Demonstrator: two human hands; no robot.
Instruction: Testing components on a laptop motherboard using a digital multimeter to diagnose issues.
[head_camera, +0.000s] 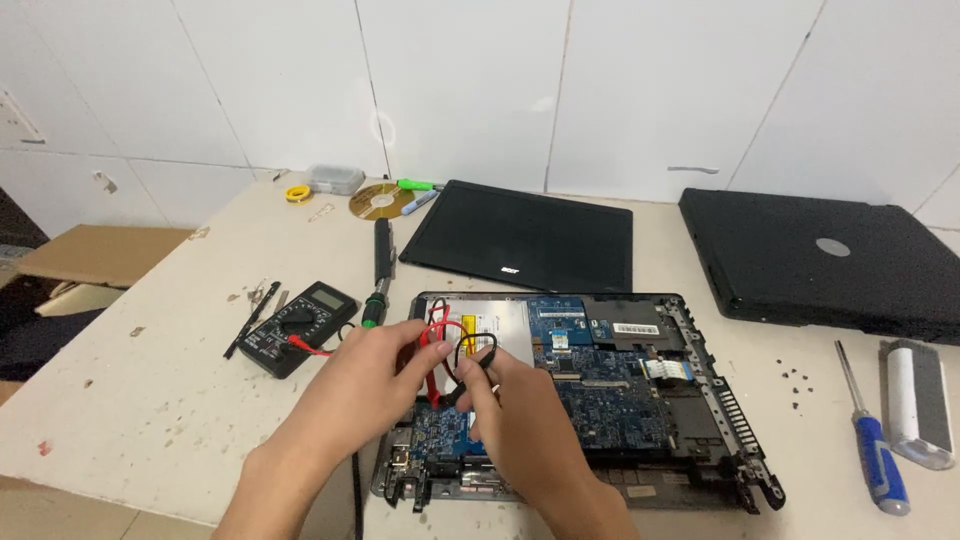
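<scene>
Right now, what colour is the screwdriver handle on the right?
Blue, on the screwdriver, head view.

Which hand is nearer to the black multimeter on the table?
Left. The left hand is just right of the multimeter; the right hand is farther right, over the opened laptop.

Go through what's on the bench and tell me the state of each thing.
Opened laptop base: cover off, blue circuit board exposed.
Black laptop at right: lid closed.
Black multimeter: lying flat, red lead plugged in.
Left hand: holding red probe.
Right hand: holding black probe.
Blue-handled screwdriver: lying unused.
</scene>
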